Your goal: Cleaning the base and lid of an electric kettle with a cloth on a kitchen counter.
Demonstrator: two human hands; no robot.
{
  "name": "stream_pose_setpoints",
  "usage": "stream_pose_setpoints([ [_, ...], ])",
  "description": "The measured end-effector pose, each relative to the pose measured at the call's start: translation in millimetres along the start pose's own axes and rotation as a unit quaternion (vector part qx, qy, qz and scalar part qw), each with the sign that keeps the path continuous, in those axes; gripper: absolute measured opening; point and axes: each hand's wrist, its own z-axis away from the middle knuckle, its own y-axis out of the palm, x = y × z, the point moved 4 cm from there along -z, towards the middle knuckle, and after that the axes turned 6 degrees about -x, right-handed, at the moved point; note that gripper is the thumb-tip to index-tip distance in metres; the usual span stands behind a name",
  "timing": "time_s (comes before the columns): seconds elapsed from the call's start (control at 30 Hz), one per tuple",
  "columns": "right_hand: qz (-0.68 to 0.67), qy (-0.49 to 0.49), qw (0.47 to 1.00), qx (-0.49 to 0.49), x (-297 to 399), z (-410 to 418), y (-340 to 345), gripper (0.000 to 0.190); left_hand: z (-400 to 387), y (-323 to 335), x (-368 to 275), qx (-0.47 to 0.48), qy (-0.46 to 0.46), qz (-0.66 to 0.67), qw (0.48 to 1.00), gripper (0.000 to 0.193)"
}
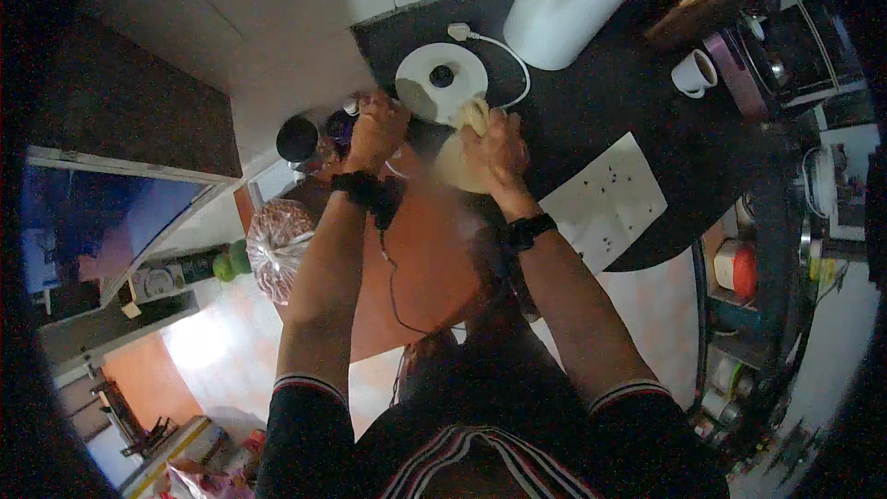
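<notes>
My right hand (pixel 497 149) is closed around a cream-coloured item (pixel 475 116), perhaps a folded cloth; blur hides its exact kind. Just below that hand is a pale yellow, rounded thing (pixel 452 156), partly covered by my fingers. My left hand (pixel 380 123) has curled fingers beside a dark purple container (pixel 339 126) and a small white object (pixel 351 107). Whether it grips either one is hidden. In front of both hands lies the white round power base (pixel 423 62) of an electric kettle, with its cord and plug (pixel 459 31) on the dark countertop (pixel 554 118).
A white kettle (pixel 565 14) stands at the back. Dark-specked white paper (pixel 610 197) lies at right, near a white mug (pixel 693 74) and a purple-sided stove (pixel 738 76). At left are a dark-topped jar (pixel 298 138) and a filled clear plastic bag (pixel 278 242).
</notes>
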Motion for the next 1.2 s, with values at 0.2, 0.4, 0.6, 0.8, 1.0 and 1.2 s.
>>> stream_pose_setpoints([
  [0.2,-0.278,0.039,0.952,0.122,-1.2,-24.4,30.9,0.051,33.8,39.7,34.4,0.064,-0.169,0.196,0.964,0.033],
  [0.4,-0.285,0.062,0.951,0.098,-18.8,-27.5,37.5,0.052,11.4,3.4,12.5,0.069,0.097,-0.067,0.991,0.04],
  [0.6,-0.276,-0.048,0.954,0.106,-2.7,-24.0,31.1,0.051,32.6,9.9,29.3,0.061,-0.328,0.363,0.87,0.05],
  [0.8,-0.15,-0.07,0.98,0.111,5.0,-23.0,10.8,0.047,31.3,-6.9,19.7,0.125,-0.356,0.445,0.812,0.04],
  [1.0,-0.351,0.013,0.927,0.132,1.7,-18.4,18.0,0.041,57.3,-26.8,16.3,-0.018,-0.105,0.25,0.962,0.051],
  [1.2,-0.495,0.17,0.843,0.126,-7.6,-10.0,19.9,0.04,53.7,-42.8,15.0,-0.025,-0.158,0.42,0.893,0.063],
])
